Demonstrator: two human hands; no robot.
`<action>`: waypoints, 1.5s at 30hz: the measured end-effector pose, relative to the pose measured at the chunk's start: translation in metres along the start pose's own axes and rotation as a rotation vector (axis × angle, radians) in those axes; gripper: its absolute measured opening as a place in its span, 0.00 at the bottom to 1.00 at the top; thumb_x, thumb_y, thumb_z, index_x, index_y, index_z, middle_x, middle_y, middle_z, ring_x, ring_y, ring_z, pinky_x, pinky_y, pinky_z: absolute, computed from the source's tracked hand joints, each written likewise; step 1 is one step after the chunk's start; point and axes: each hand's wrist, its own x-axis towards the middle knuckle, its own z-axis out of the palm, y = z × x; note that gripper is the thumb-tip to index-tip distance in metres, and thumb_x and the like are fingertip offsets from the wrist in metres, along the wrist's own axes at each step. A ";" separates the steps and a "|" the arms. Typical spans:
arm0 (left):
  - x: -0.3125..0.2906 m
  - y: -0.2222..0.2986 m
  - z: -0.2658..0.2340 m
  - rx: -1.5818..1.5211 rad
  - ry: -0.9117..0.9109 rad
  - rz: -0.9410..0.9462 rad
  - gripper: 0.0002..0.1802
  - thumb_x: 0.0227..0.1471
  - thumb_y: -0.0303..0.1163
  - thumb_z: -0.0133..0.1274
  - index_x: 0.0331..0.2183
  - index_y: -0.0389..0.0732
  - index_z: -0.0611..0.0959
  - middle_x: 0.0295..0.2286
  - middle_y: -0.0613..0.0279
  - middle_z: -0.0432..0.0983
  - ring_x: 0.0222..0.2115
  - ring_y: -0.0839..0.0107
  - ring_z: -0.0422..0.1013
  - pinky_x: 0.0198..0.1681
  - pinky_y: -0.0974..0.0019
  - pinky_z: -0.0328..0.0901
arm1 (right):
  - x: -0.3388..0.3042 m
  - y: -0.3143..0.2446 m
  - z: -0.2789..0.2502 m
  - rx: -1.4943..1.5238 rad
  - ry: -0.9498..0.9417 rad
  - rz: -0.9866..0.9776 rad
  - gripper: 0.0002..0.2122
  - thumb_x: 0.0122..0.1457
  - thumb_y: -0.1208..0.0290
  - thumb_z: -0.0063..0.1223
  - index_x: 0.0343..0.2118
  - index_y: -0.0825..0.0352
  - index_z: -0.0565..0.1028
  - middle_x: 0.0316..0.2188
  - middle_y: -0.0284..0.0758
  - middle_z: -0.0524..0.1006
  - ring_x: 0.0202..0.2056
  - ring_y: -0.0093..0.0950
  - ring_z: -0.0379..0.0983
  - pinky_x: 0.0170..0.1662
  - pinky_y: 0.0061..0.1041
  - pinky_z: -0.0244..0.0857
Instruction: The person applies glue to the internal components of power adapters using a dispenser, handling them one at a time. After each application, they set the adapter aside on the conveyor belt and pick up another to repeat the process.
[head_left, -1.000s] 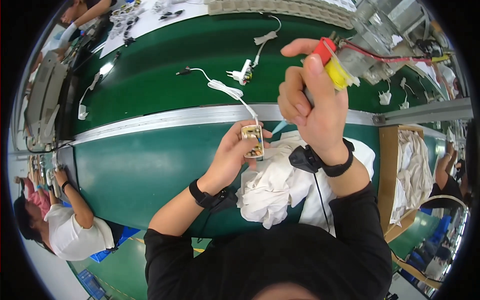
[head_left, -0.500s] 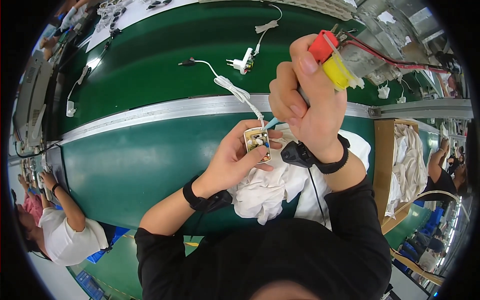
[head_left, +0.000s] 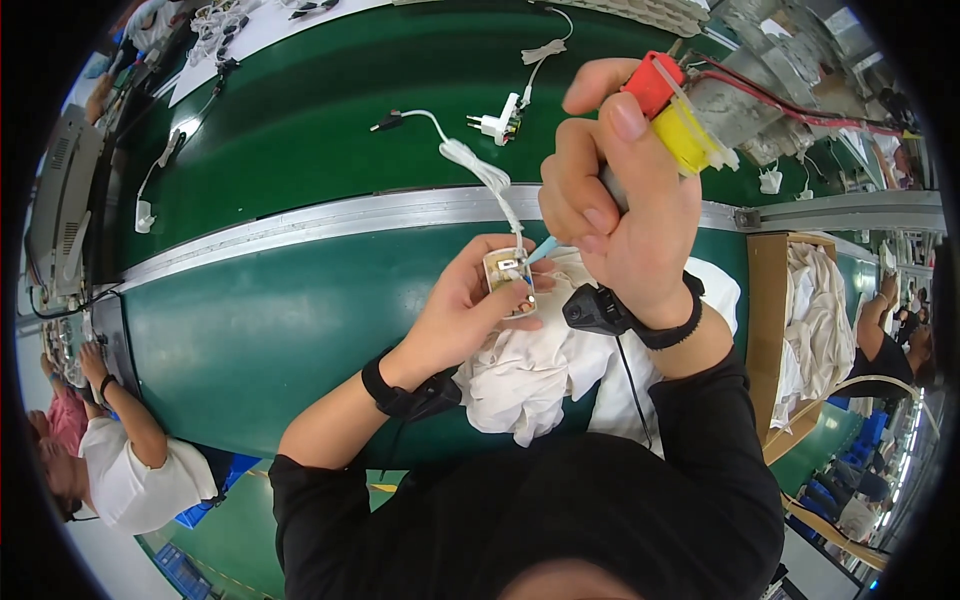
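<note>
The left hand (head_left: 458, 308) is holding a small uncovered case (head_left: 511, 274) between thumb and fingers, near white cloth (head_left: 530, 380). The right hand (head_left: 642, 205) is gripping a tool with red and yellow top (head_left: 683, 138); its pale blue tip (head_left: 543, 249) is pointing at the case's upper end, contact being unclear. The case is probably weighing little, with stiff shell but fragile components, so its side walls are offering the safest hold. A flexible white cable (head_left: 484, 172) is running from it across the metal rail (head_left: 350, 214).
</note>
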 end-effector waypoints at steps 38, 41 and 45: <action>-0.003 0.019 -0.001 -0.350 0.000 0.047 0.21 0.58 0.32 0.38 0.52 0.36 0.60 0.46 0.56 0.64 0.48 0.68 0.65 0.49 0.55 0.66 | -0.005 0.000 0.002 0.245 -0.094 0.099 0.10 0.60 0.65 0.44 0.35 0.65 0.60 0.11 0.25 0.58 0.11 0.12 0.48 0.15 0.15 0.44; -0.004 0.020 -0.001 -0.361 -0.006 0.049 0.22 0.58 0.32 0.38 0.52 0.35 0.60 0.46 0.56 0.64 0.48 0.68 0.65 0.49 0.55 0.66 | -0.006 -0.004 0.004 0.097 -0.112 0.115 0.13 0.61 0.56 0.39 0.33 0.60 0.59 0.09 0.26 0.55 0.09 0.15 0.46 0.13 0.16 0.43; -0.004 0.020 0.002 -0.388 -0.031 0.053 0.22 0.58 0.33 0.38 0.52 0.35 0.60 0.47 0.56 0.63 0.48 0.67 0.65 0.50 0.54 0.65 | -0.007 -0.005 0.008 0.104 -0.066 0.142 0.13 0.61 0.56 0.39 0.31 0.60 0.58 0.09 0.26 0.55 0.09 0.15 0.46 0.13 0.16 0.43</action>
